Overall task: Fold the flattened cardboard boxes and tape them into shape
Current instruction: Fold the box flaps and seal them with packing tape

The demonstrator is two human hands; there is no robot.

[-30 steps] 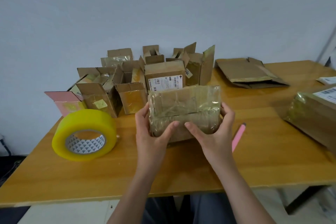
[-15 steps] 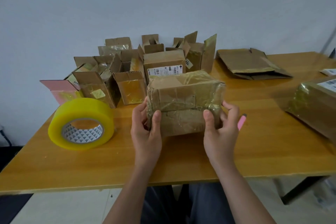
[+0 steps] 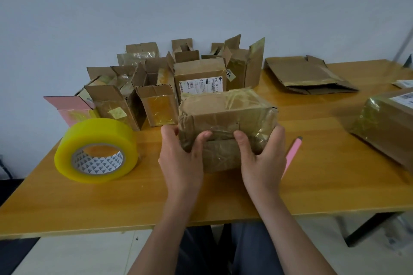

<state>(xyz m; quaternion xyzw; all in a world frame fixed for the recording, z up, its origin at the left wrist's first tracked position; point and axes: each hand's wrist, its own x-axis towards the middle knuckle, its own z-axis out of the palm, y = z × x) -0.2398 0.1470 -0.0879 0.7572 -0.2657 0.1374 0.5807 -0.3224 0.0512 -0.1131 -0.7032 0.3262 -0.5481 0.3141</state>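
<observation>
1. Hands hold a taped cardboard box (image 3: 226,118) over the middle of the table (image 3: 335,190), a bit nearer the front edge.
2. Left hand (image 3: 178,161) grips the left end of the box, with its thumb (image 3: 201,139) pressed on the side that faces the person.
3. Right hand (image 3: 262,161) grips the right end the same way, with its thumb (image 3: 242,142) on that same side.
4. Both thumbs sit near a seam that runs across the box; shiny clear tape covers most of the cardboard.
5. I cannot tell if the bottom of the box touches the table.
6. A big yellow tape roll (image 3: 96,150) lies near the left edge of the table, well apart from the left hand.
7. A pink pen-like thing (image 3: 292,155) lies on the table just beside the right hand; part of it is hidden behind that hand.
8. A bunch of small open boxes (image 3: 152,91) stands along the back edge, to the left of the middle.
9. A box with a white label (image 3: 200,78) stands among them, just behind the held box.
10. A pink box (image 3: 71,109) sits at the left end of the bunch, behind the tape roll.
11. A flattened box (image 3: 306,75) lies near the back right corner.
12. A bigger taped box (image 3: 388,125) sits at the right edge, partly out of view.
</observation>
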